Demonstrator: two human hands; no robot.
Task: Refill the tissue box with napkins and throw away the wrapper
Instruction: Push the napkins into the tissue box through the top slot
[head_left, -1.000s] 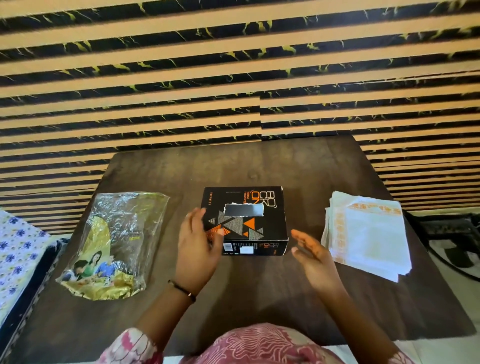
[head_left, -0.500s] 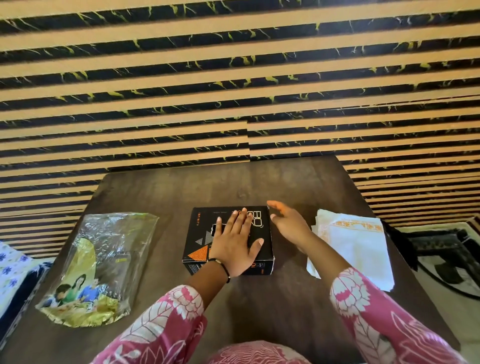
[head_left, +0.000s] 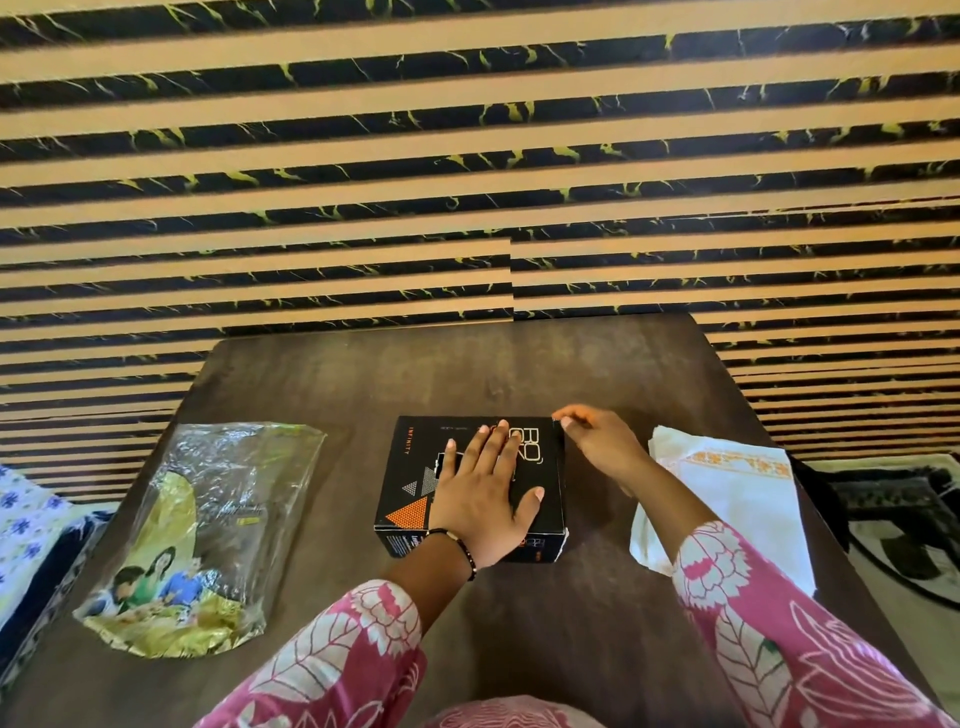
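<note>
Hands work a black tissue box at centre frame on the surface: left hand flat on top, right hand pinching its upper-right corner flap, best pried gently; napkins right, wrapper lower left.

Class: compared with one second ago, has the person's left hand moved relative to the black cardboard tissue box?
Yes. The left hand went from the black cardboard tissue box's near-left corner onto its top, lying flat.

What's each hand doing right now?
Left hand: open, flat on top of the box, holding nothing.
Right hand: fingertips pinched at the box's far right corner; a real grip cannot be told.
</note>
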